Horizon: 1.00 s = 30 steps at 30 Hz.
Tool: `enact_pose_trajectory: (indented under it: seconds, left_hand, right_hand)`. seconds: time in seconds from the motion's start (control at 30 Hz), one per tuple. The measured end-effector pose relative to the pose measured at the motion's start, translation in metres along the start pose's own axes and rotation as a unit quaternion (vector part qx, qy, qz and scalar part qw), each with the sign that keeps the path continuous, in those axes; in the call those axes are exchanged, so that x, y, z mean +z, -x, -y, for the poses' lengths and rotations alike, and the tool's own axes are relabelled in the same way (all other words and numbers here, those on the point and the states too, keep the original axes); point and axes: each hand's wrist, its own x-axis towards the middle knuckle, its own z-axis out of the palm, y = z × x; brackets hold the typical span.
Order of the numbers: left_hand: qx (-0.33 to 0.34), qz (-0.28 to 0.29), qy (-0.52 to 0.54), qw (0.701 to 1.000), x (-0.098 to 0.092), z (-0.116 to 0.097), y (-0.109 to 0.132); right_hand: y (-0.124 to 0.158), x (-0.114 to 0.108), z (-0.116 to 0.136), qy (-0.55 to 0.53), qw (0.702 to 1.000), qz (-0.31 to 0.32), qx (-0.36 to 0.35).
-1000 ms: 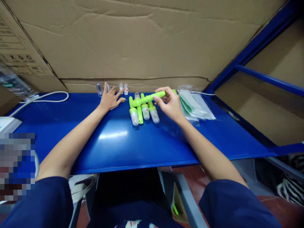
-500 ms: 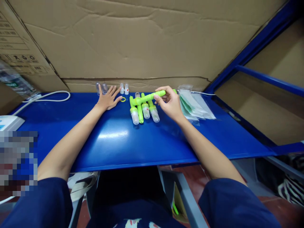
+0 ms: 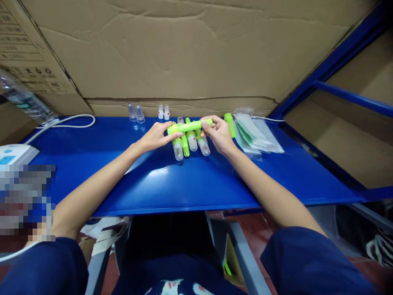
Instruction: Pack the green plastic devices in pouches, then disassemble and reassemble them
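Head view: left hand (image 3: 156, 137) and right hand (image 3: 219, 134) pinch one green tube (image 3: 194, 125), partly hiding the green sticks (image 3: 185, 146) beneath; a bottle (image 3: 27, 99) is cut off.

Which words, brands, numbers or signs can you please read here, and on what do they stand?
No text is readable.
Left cardboard: printed lines and a row of signs, too blurred.
Bottle label: green, too blurred.
White device: blue panel marks, too small.
Held green stick: no lettering visible.
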Motion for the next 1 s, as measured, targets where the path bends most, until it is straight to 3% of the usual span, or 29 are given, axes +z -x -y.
enact_pose_trajectory:
  seconds: [0.3,0.47,0.63,0.73,0.87,1.0]
  left_hand:
    - [0.02,0.089,-0.011,0.996,-0.024,-0.026,0.012]
    - [0.013,0.121,-0.031,0.992,-0.025,-0.021,0.012]
    - [-0.011,0.041,0.007,0.999,-0.023,0.01,0.012]
    - [-0.017,-0.008,-0.034,0.999,-0.021,0.023,0.012]
    - [-0.041,-0.016,-0.129,0.991,-0.016,0.02,0.01]
    - [-0.046,-0.041,-0.145,0.987,-0.01,0.009,0.009]
  right_hand:
    - [-0.002,-0.003,0.001,-0.046,0.998,0.037,0.038]
    - [-0.002,-0.001,0.005,-0.057,0.997,0.027,0.046]
    - [0.008,0.014,0.021,-0.029,1.0,0.008,0.0]
    - [0.02,0.026,0.032,0.015,0.999,0.012,-0.04]
    - [0.036,0.04,0.038,0.096,0.989,-0.02,-0.107]
    - [0.044,0.048,0.039,0.154,0.977,-0.055,-0.136]
